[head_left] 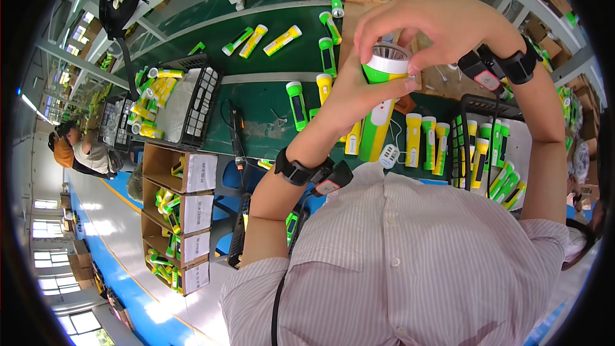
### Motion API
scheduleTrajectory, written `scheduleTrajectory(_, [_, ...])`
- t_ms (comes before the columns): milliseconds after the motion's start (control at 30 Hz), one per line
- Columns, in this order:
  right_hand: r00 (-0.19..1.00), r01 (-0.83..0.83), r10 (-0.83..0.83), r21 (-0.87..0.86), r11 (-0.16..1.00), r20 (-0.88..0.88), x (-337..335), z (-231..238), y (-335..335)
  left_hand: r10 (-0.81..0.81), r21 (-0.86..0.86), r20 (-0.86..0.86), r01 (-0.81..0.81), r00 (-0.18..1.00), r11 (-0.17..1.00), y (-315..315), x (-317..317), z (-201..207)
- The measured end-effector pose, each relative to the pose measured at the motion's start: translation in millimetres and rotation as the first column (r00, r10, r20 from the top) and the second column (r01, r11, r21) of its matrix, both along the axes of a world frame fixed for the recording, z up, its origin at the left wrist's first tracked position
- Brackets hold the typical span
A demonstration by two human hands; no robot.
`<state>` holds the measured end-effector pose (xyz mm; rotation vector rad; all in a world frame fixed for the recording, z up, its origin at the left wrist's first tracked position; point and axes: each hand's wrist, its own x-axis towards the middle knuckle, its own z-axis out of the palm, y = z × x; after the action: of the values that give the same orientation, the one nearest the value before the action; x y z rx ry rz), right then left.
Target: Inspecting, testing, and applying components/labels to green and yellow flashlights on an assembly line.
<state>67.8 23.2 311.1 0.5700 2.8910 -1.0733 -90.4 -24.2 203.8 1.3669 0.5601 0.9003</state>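
Observation:
A green, yellow and white flashlight [375, 129] stands upright close in front of my chest, its reflector end at the top. My left hand [362, 86] is closed around it just below the white head, thumb across the front. From above, my right hand [426, 22] grips the rim of the head between thumb and fingers. Part of the body is hidden behind my left hand. Beside its lower end lies a small white multi-port block [389, 155] with a cable. More flashlights [413, 140] stand on the green bench just to the right.
A black crate [208, 99] of yellow flashlights sits at left, another crate [458, 147] at right. Several loose flashlights [254, 41] lie on the far bench. A corded tool [237, 134] hangs near the bench edge. Cardboard bins [163, 166] of flashlights stand at lower left.

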Motion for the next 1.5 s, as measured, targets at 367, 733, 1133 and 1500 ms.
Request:
scheduleTrajectory(367, [0.906, -0.389, 0.352, -0.134, 0.912, -0.234, -5, -13, 11, -0.403, -0.127, 0.472, 0.513, 0.784, 0.849, 6, -5, -27])
scheduleTrajectory(733, [0.913, -0.408, 0.360, -0.397, 0.822, -0.193, -7, -18, 13, -0.196, -0.275, 0.416, 0.329, 0.888, 0.904, -13, 8, -30])
scheduleTrajectory(1133, [0.943, -0.331, 0.331, 0.046, 0.942, 0.011, -1, 11, -7, -0.126, -0.060, 0.164, 0.137, 0.978, 0.989, -10, 12, -20])
scheduleTrajectory(1500, [0.981, -0.187, 0.181, 0.594, 0.783, 0.070, -5, -16, -19, -0.126, -0.104, 0.108, 0.137, 0.986, 0.985, -6, -1, -18])
